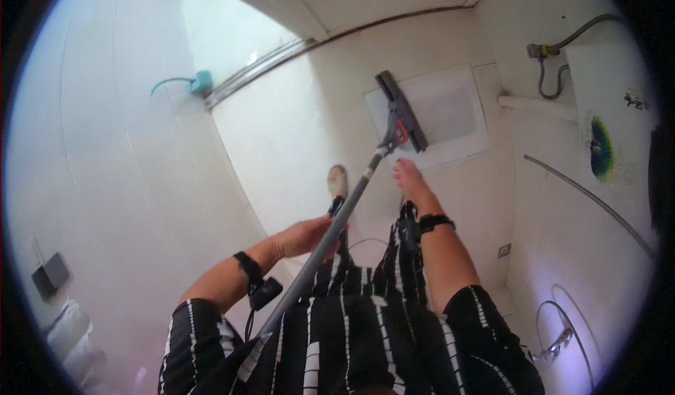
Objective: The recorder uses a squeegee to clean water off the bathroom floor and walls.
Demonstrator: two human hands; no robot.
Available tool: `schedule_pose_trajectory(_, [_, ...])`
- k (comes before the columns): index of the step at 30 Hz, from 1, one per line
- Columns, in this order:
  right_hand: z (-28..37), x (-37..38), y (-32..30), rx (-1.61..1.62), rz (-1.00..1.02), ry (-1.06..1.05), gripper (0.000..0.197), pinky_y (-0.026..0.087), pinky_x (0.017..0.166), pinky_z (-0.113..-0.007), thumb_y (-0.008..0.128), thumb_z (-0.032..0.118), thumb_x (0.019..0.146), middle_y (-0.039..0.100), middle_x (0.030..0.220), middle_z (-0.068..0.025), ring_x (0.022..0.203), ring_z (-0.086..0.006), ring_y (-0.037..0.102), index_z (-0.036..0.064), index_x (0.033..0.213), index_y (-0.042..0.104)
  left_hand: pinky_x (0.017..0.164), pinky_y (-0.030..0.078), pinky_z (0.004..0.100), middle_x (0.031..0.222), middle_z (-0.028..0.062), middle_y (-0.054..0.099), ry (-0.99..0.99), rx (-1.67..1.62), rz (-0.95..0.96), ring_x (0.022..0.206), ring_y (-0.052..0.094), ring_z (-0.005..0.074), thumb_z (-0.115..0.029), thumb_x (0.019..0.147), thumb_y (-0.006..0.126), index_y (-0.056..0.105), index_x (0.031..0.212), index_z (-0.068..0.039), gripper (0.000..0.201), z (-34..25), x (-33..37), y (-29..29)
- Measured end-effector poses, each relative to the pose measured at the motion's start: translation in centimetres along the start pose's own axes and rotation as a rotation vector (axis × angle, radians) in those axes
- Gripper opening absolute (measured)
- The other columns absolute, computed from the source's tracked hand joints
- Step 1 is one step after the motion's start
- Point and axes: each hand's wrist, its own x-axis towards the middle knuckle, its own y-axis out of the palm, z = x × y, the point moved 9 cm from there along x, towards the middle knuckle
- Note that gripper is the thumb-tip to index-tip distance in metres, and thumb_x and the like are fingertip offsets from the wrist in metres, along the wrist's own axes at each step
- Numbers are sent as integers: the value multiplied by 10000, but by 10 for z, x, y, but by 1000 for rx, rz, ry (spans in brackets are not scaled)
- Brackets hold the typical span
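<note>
A long-handled mop [346, 208] slants across my front, its grey pole running from beside my left arm down to the floor. Its dark grey bar-shaped head [403, 110] has a red part at the joint and lies over a pale rectangular recess in the floor. My left hand [304, 238] holds the middle of the pole, with the fingers passing behind it. My right hand [415, 182] reaches forward just short of the mop head, holding nothing that I can see. Its fingers are slightly bent and apart from the pole; the palm is hidden.
The floor recess [481, 117] lies ahead. A metal door track [256, 71] crosses the far left, with a teal block [201, 83] at its end. Along the right wall are a grey hose [587, 198], a pipe [538, 105] and a shower fitting [559, 344]. White plastic bags [70, 332] hang at left.
</note>
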Motion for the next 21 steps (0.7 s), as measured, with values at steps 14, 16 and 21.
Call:
schedule_pose_trajectory(14, [36,-104,129,416,406,319,274,479,740,-342,448,277,877,556,948,-75,774,-180,567,44,1019,473,771,469,415,983,184,488,-7,639,-271,875,573,272,-298,918,377,381,1112,47,396,31,30,-44])
schedule_pose_trajectory(16, [31,-96,129,360,382,339,233,475,669,-325,503,213,835,574,830,-59,746,-173,564,42,992,485,802,442,426,980,181,477,115,999,-306,906,555,276,-288,912,392,373,1133,37,393,16,39,-45])
schedule_pose_trajectory(21, [21,-93,144,320,418,302,123,414,660,-242,513,226,840,541,876,22,775,-69,500,148,933,493,728,465,372,914,168,519,75,898,-439,862,554,242,-223,875,462,480,978,17,262,-5,59,-70])
